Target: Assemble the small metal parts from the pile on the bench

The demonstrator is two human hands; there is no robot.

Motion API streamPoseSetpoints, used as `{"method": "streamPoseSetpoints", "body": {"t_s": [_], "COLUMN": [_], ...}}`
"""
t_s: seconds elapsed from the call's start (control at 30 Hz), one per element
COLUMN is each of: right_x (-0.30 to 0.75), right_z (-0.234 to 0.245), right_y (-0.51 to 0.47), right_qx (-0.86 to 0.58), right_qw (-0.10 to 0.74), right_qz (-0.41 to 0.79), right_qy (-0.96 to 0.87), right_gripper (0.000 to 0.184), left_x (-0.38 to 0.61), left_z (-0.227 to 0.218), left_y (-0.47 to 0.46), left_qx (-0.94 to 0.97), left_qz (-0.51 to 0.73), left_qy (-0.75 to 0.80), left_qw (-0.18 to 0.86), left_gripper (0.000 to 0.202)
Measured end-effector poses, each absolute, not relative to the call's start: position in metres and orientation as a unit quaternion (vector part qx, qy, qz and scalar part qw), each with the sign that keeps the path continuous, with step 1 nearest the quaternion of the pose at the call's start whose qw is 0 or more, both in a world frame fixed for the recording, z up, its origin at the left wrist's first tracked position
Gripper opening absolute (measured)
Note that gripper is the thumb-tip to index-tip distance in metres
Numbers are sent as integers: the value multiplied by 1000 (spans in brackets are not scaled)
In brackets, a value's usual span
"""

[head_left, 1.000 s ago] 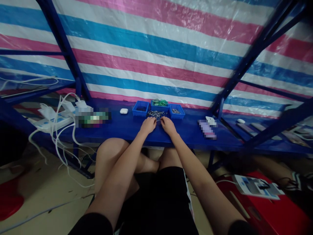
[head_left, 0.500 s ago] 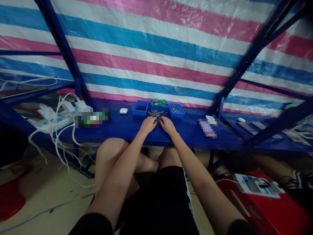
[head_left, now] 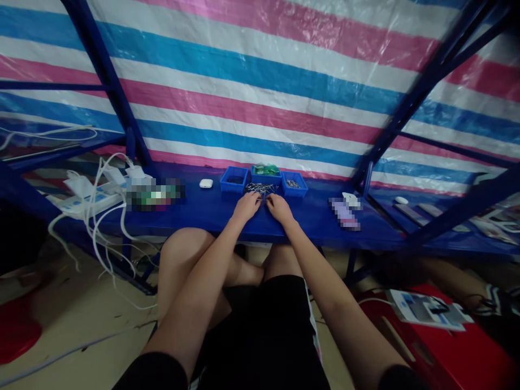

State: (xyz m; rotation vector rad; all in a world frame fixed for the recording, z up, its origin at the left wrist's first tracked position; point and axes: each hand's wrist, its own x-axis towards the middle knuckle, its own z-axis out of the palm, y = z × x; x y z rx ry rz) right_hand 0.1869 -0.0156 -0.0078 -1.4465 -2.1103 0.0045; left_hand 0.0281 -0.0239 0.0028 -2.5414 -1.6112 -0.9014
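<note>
My left hand point(head_left: 246, 207) and my right hand point(head_left: 278, 208) rest close together on the blue shelf point(head_left: 211, 216), fingers curled and meeting near a small pile of metal pins point(head_left: 260, 188). Whatever the fingertips pinch is too small to make out. Just behind the pile stand three small blue bins: a left bin point(head_left: 234, 179) with dark parts, a middle bin point(head_left: 265, 173) with green parts, and a right bin point(head_left: 293, 184) with small grey parts.
A white earbud case point(head_left: 206, 183) lies left of the bins. White chargers and cables point(head_left: 97, 189) crowd the shelf's left end. Blue rack posts point(head_left: 106, 76) rise on both sides before a striped tarp. A red box point(head_left: 439, 346) with a paper sits at the lower right.
</note>
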Motion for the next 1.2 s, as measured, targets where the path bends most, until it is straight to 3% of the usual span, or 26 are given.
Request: {"method": "streamPoseSetpoints", "body": {"t_s": [0.33,0.77,1.2], "right_x": [188,184,186], "right_z": [-7,-1,-2], "right_y": [-15,-19,-18], "right_qx": [-524,-490,-496], "right_qw": [234,330,327], "right_qz": [-26,41,44], "right_qy": [-818,-806,-803], "right_gripper": [20,27,23], "left_x": [29,29,29], "left_z": [6,7,5], "left_y": [-28,-27,-25], "left_qx": [-824,-802,-810], "left_qz": [-320,-287,-295], "left_qy": [-466,-522,-506], "left_qw": [-33,-34,-29], "left_gripper": [18,19,21]}}
